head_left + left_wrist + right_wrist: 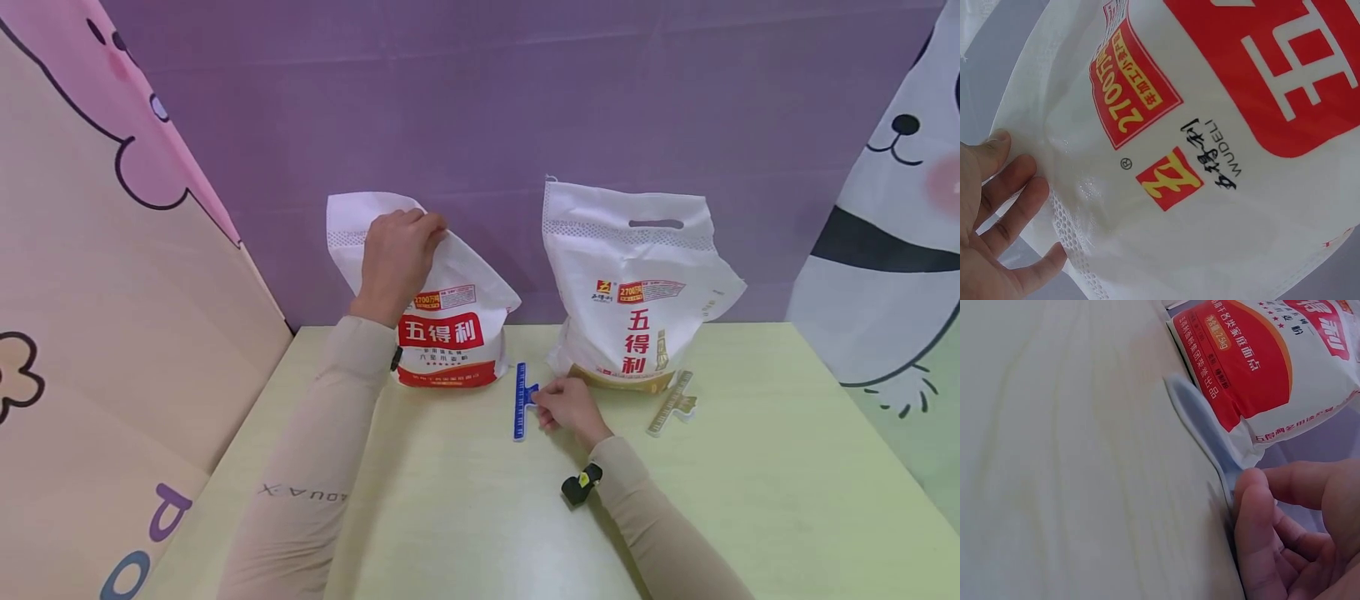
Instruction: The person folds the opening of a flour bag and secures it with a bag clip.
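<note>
Two white flour bags stand at the back of a pale green table. My left hand grips the folded top of the left bag, the one with a red label; in the left wrist view my fingers lie along the perforated upper edge of this bag. A blue sealing clip lies flat between the bags. My right hand pinches its side tab, and the right wrist view shows my curled fingers at the end of the clip beside the red-labelled bag.
The right bag, with a cut-out handle, stands upright behind my right hand. A gold clip lies at its right foot. A purple wall closes the back; cartoon panels stand at the left and right.
</note>
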Available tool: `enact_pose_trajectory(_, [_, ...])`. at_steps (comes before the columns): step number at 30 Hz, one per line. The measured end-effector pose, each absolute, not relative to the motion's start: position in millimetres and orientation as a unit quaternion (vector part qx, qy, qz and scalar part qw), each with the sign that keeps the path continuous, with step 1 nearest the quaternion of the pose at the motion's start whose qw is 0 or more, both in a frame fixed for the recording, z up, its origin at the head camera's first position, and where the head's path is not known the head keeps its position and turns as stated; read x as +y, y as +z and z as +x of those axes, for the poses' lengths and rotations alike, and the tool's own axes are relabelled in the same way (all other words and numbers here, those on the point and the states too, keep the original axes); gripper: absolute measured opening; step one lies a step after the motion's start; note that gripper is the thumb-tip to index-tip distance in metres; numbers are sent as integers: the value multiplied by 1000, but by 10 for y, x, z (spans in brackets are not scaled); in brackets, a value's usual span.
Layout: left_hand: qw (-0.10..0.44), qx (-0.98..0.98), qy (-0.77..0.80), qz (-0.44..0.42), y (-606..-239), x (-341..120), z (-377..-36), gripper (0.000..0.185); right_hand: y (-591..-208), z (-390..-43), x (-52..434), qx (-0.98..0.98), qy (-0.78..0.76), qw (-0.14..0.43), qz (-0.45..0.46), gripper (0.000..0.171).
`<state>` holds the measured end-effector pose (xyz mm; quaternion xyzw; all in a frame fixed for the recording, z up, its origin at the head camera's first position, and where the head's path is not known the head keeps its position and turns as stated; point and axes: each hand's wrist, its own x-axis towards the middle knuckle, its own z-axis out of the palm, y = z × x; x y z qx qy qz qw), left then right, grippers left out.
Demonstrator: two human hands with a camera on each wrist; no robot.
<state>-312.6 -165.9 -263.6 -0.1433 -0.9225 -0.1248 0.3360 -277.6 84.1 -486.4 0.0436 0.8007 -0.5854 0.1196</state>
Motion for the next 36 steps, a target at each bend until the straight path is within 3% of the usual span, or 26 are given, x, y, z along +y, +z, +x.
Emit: enact_pose_trajectory(36, [338, -922, -120, -144, -2625, -1645, -3110, 26, -4797, -2695, 874, 793, -597, 118, 44, 13])
